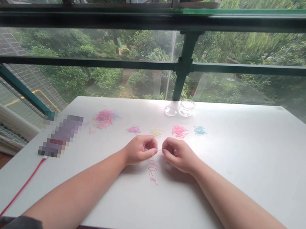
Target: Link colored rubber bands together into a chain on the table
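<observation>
Both hands meet at the middle of a white table (252, 155): the left hand (139, 149) and right hand (178, 154) curl their fingers in, thumb to forefinger, fingertips nearly touching. A pink band chain (153, 171) lies just below them; whether they pinch it is unclear.

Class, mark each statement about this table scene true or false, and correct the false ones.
1. Both hands, left hand and right hand, meet over the white table. True.
2. A blue pile lies right of the pink pile. True.
3. The clear jar lies tipped on its side. False: it stands upright.
4. The red cord hangs off the table's right edge. False: it runs along the left.
5. The pink chain lies under the hands. True.
</observation>
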`<state>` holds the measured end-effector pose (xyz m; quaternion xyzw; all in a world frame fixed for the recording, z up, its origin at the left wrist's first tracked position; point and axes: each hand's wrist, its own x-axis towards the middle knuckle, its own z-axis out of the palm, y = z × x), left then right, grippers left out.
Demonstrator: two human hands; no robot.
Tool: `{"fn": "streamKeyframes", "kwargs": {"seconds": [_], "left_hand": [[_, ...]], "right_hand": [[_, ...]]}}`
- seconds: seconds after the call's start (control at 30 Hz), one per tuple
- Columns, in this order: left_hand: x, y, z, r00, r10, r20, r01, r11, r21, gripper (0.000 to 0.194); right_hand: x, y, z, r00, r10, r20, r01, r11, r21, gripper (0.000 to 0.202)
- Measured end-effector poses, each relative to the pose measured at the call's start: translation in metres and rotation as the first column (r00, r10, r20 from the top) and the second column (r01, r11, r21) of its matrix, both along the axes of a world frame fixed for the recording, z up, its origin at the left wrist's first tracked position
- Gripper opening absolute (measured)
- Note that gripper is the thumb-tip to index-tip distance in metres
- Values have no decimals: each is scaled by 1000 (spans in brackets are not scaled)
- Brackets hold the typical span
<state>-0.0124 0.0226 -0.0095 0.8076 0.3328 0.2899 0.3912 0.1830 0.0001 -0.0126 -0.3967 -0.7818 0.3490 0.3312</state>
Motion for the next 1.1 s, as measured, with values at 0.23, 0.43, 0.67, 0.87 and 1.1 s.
{"fn": "streamKeyframes", "kwargs": {"seconds": [0.23,0.43,0.67,0.87,1.1], "left_hand": [[0,-1,0,1000,-12,14,13,999,-36,13],[0,0,0,1000,-5,6,5,999,-36,19],[0,1,-2,1000,2,-14,-2,1000,-9,21],[-1,2,-2,1000,-2,-27,2,1000,-5,21],[1,2,0,999,31,-11,-30,997,70,16]], "right_hand": [[0,0,0,1000,6,25,-6,1000,-13,5],[0,-1,1,999,8,32,-8,1000,-20,6],[0,-1,1,1000,14,24,-13,999,-29,6],[0,0,0,1000,18,8,-18,999,-26,5],[0,0,-1,1000,8,13,-8,1000,-10,5]]}}
